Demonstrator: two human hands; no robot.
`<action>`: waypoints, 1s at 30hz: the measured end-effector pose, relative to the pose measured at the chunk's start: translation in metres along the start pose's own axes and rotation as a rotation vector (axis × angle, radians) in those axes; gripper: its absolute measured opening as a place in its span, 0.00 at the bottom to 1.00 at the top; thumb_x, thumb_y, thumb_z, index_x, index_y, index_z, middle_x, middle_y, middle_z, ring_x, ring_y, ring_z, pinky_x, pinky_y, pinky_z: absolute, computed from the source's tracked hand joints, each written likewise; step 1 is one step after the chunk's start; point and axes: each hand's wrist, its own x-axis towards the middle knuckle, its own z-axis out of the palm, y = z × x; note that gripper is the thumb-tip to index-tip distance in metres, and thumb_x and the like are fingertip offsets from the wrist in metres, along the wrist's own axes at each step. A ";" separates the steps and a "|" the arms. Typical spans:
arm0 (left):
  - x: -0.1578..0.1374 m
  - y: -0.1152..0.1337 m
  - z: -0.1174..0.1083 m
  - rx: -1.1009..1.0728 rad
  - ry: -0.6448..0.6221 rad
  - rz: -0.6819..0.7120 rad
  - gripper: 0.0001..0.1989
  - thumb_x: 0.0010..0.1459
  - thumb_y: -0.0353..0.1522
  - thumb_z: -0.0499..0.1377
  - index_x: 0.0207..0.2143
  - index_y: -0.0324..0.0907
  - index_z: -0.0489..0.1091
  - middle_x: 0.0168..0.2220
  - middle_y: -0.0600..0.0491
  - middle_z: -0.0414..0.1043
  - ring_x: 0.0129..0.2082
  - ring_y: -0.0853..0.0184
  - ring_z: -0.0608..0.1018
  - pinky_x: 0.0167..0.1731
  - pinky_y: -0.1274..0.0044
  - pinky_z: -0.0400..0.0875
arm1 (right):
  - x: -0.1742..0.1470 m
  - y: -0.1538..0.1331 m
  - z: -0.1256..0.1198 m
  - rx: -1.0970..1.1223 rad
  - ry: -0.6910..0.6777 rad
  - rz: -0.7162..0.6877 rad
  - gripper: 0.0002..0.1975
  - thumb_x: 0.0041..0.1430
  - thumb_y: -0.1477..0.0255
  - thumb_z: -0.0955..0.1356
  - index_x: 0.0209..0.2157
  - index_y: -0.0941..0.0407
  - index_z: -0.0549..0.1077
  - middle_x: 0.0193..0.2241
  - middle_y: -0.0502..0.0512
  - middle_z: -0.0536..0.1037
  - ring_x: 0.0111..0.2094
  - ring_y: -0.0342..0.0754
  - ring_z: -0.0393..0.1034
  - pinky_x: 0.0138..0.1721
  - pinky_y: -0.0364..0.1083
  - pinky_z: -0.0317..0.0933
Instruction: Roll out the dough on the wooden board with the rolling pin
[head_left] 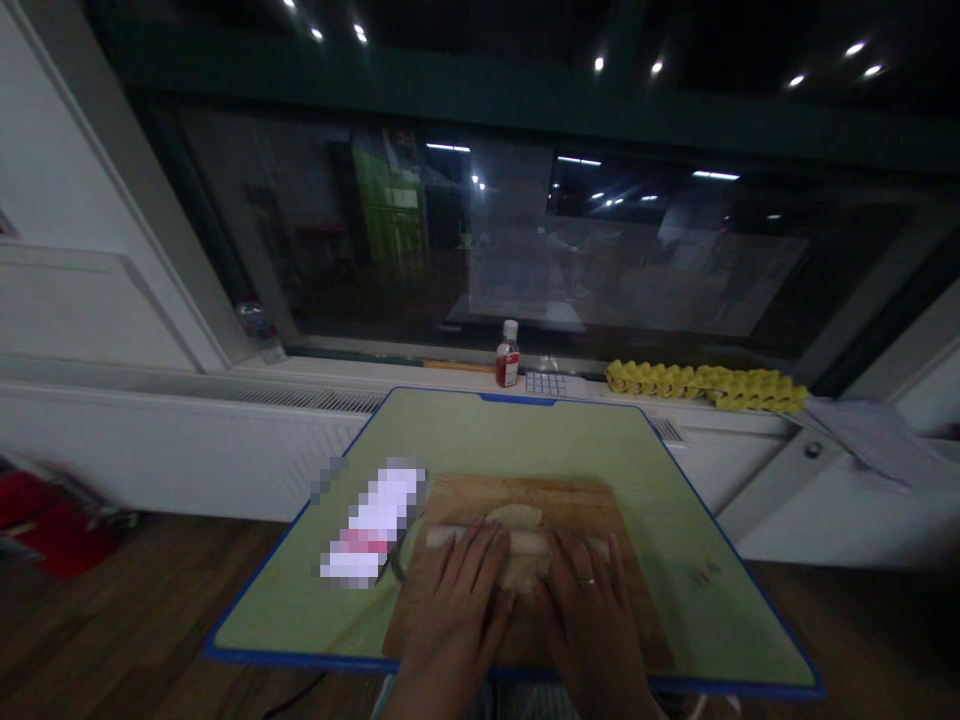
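A pale rolling pin (528,542) lies crosswise on a wooden board (600,498). Flattened dough (514,515) shows beyond the pin, and more of it appears on the near side between my hands. My left hand (466,575) rests flat over the left part of the pin, fingers stretched out. Over the right part lies my right hand (589,590), its fingers also extended and spread, with a ring on one finger. Both palms face down, and they hide parts of the pin and the board.
The board sits on a green table (360,625) with a blue edge. A blurred-out phone-like object (379,520) lies left of the board. On the windowsill stand a small bottle (508,355) with red liquid and a yellow egg carton (705,385). A red object (56,520) is on the floor at left.
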 end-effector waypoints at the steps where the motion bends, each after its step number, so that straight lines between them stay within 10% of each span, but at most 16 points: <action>1: -0.001 0.000 -0.001 -0.004 -0.004 0.004 0.25 0.64 0.35 0.54 0.62 0.38 0.62 0.61 0.46 0.67 0.60 0.56 0.69 0.58 0.63 0.62 | 0.000 0.000 -0.001 0.006 0.007 0.002 0.20 0.67 0.65 0.61 0.58 0.56 0.65 0.54 0.57 0.74 0.56 0.53 0.66 0.66 0.60 0.40; 21: -0.013 0.009 -0.003 -0.012 -0.086 -0.045 0.30 0.66 0.35 0.52 0.69 0.42 0.51 0.66 0.50 0.59 0.65 0.58 0.63 0.57 0.65 0.67 | 0.007 0.003 -0.016 0.159 0.003 -0.025 0.16 0.65 0.75 0.61 0.52 0.51 0.69 0.49 0.49 0.78 0.51 0.50 0.70 0.61 0.57 0.47; 30: -0.017 0.012 -0.011 -0.040 -0.150 -0.072 0.31 0.66 0.34 0.54 0.69 0.44 0.50 0.65 0.50 0.62 0.64 0.59 0.64 0.59 0.65 0.65 | 0.003 0.006 -0.026 0.166 -0.024 -0.080 0.18 0.63 0.76 0.62 0.52 0.49 0.68 0.49 0.45 0.78 0.50 0.46 0.71 0.65 0.53 0.35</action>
